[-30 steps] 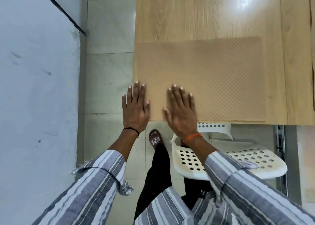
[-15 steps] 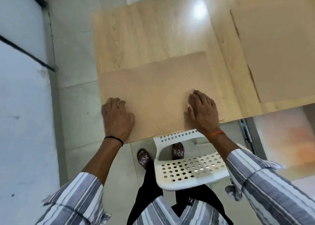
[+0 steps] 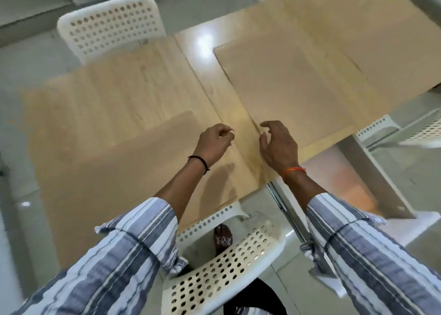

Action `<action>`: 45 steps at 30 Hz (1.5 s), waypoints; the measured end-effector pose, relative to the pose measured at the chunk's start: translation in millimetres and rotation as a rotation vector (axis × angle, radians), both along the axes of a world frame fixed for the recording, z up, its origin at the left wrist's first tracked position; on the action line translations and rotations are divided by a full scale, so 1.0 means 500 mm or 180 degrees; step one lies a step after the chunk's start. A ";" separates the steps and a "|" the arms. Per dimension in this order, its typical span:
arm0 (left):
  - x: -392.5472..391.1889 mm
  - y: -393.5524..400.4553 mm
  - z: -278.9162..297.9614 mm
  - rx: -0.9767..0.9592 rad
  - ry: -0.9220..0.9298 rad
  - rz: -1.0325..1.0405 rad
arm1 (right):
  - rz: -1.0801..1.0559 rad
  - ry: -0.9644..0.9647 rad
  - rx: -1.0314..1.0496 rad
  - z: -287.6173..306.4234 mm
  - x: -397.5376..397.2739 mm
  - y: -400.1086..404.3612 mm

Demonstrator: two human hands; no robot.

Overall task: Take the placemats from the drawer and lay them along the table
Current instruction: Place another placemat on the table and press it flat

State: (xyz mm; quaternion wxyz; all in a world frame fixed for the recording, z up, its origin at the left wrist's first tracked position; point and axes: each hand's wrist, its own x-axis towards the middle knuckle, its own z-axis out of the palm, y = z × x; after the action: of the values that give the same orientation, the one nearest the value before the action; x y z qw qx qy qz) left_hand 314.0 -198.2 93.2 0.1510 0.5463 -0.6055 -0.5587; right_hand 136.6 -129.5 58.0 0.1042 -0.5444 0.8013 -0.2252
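- Tan placemat (image 3: 114,171) lies flat on the lower left part of the pale wooden counter (image 3: 133,87), its near edge along the counter's edge closest to the person.
- Second placemat (image 3: 286,95) lies flat at centre right of the frame, apart from the first, with a bare strip of counter between them.
- Further right, toward the upper right corner, a third placemat (image 3: 381,52) seems to lie just beside the second, though the blur makes its outline hard to be sure of.
- Left hand (image 3: 214,142) hovers at mid-frame over the right end of the near placemat, fingers curled loosely inward with nothing in them; a dark band sits on that wrist.
- Right hand (image 3: 279,145) is held above the bare strip, just beside the near corner of the second placemat, fingers bent and spread, thumb apart from them, gripping nothing; whether a fingertip touches the mat's edge I cannot tell. An orange band circles that wrist.
- Both arms wear striped grey and white sleeves (image 3: 124,255).
- White perforated chair (image 3: 226,267) stands at the bottom centre against the counter's near edge; another white chair (image 3: 109,25) is at the upper left on the far side, and a third (image 3: 405,133) shows at the right edge.
- Sandalled foot (image 3: 223,237) shows on the pale tiled floor (image 3: 23,219) beneath the near chair.
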 end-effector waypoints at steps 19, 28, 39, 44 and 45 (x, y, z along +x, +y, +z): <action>-0.252 -0.138 -0.011 0.1994 0.1035 0.1979 | -0.1045 -0.0065 0.1931 -0.022 -0.393 -0.143; -0.248 -0.142 -0.027 0.2140 0.1208 0.2353 | -0.1107 -0.0047 0.1855 -0.006 -0.425 -0.179; -0.258 -0.161 -0.038 0.1505 0.0670 0.1902 | -0.1624 -0.0797 0.0836 0.019 -0.490 -0.164; -0.270 -0.174 -0.028 0.1436 0.0802 0.1841 | -0.1176 -0.1033 0.0963 0.050 -0.477 -0.172; -0.271 -0.176 -0.025 0.1426 0.0813 0.1825 | -0.1126 -0.1090 0.0948 0.055 -0.472 -0.172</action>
State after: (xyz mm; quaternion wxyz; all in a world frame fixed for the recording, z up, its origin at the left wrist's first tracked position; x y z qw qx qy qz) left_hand 178.8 -286.0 80.5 0.2521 0.6389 -0.2674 -0.6758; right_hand -99.3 -215.7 85.3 0.2758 -0.3289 0.8788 -0.2083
